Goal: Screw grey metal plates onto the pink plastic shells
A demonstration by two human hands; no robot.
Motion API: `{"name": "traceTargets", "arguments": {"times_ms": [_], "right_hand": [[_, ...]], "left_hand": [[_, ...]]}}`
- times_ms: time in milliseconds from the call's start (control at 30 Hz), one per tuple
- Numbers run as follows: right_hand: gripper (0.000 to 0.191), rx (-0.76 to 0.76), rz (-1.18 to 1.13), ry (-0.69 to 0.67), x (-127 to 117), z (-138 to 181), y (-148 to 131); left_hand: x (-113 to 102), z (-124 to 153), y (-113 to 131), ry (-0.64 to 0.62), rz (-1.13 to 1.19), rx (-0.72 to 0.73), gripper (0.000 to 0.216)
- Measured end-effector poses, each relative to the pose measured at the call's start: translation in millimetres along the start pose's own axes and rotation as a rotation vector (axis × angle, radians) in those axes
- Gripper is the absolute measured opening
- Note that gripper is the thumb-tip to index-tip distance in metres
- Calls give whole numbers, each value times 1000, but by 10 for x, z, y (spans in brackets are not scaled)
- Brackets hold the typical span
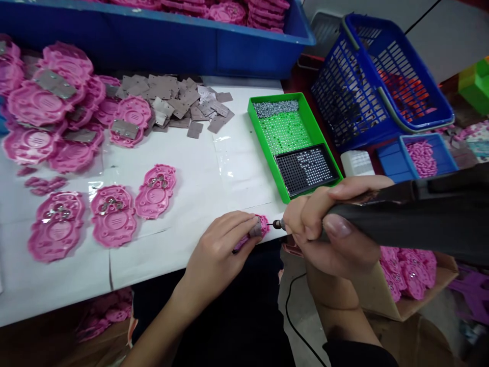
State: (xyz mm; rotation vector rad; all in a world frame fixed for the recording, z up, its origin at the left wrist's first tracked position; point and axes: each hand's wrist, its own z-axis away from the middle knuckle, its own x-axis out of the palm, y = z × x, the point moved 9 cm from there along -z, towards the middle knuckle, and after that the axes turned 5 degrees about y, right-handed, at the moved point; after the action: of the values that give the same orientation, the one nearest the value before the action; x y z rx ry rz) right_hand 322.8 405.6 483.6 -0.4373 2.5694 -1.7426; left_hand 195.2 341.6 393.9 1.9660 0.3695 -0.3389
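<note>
At the table's front edge my left hand [217, 250] is closed around a small pink plastic casing [265, 224], mostly hidden by the fingers. A grey metal plate [255, 229] shows on it between finger and thumb. My right hand [324, 224] grips a black electric screwdriver [416, 214], held sideways with its bit pointing left. The tip of the bit [270, 224] reaches the casing's right side; whether it sits in a screw is too small to tell. Just beyond my right hand lies a green tray [271, 163] of screws, with a black perforated screw plate [288, 176] inside.
Three pink casings [114, 216] with shiny metal contacts lie on the left. Behind them are a heap of pink casings [49, 102] and loose metal plates [171, 99]. A blue bin [171, 41] spans the back. Right stand a blue basket [344, 86] and a carton [372, 300].
</note>
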Motion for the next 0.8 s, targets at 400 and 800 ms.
{"name": "traceTargets", "arguments": {"times_ms": [400,800], "right_hand": [[18,20,31,15,95,27,160],[21,-16,80,2,118,49,161]], "left_hand": [[-51,18,-9,18,-37,12,28],[-42,29,-6,39,-82,8,42]]}}
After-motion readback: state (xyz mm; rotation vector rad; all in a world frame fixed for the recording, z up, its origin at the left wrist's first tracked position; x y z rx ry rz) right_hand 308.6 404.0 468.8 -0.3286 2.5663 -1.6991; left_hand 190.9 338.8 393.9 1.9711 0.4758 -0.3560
